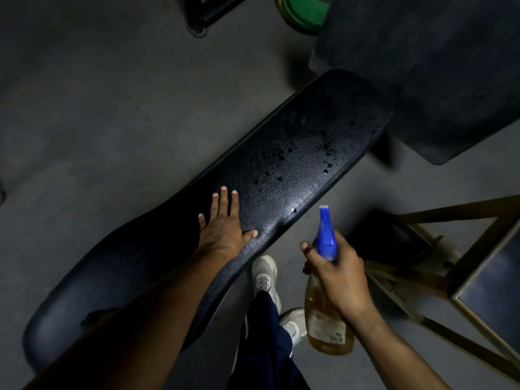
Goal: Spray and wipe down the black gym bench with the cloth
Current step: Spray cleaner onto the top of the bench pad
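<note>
In the head view, the black gym bench (pixel 281 164) runs diagonally from lower left to upper right over a grey floor (pixel 98 108), its padded top speckled with wet droplets (pixel 304 147) toward the far end. The left hand (pixel 225 226) lies flat on the pad near the middle, fingers spread and holding nothing, just short of the wet patch. The right hand (pixel 337 277) hovers off the bench's near edge, its grip closed around the neck of a spray bottle (pixel 326 313) of amber liquid; the blue nozzle (pixel 326 235) points up toward the droplets. No cloth shows in either hand. Below, 2 white shoes (pixel 264 274) and a dark trouser leg (pixel 267 347) stand beside the bench. A wooden frame (pixel 455 266) sits to the right, a green weight plate (pixel 304 9) at top.
</note>
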Motion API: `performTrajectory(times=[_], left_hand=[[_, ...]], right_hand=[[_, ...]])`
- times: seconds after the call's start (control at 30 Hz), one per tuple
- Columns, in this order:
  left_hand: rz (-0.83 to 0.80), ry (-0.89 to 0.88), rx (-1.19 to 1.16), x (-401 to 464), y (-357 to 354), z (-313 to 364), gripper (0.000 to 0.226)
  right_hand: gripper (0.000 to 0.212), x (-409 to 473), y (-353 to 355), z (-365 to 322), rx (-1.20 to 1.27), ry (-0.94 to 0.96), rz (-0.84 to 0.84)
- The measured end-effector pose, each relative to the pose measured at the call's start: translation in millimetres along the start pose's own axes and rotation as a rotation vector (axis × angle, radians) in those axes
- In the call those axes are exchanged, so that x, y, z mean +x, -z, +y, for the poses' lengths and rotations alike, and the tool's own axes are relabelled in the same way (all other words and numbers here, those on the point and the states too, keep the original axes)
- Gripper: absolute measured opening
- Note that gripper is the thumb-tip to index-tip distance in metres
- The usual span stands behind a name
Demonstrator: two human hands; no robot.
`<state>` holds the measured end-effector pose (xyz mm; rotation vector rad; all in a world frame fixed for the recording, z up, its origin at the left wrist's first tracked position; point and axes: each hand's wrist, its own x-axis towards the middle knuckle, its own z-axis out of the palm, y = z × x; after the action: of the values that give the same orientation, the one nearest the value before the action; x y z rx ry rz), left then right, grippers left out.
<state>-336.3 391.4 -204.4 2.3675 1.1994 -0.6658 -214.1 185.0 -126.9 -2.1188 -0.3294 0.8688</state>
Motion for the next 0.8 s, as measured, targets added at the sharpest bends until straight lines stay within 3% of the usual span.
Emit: performTrajectory(times=[0.47, 0.8], left_hand=[[-0.017, 0.005, -0.059, -1, 7, -2, 0.114], [-0.071, -0.077, -0.174, -8, 19, -30, 0.101]], right_hand=[[0.028, -31, -27, -21, -0.038, 0.111, -0.222], [0.022, -27, -48, -49, -0.101, 0.132, -0.237]])
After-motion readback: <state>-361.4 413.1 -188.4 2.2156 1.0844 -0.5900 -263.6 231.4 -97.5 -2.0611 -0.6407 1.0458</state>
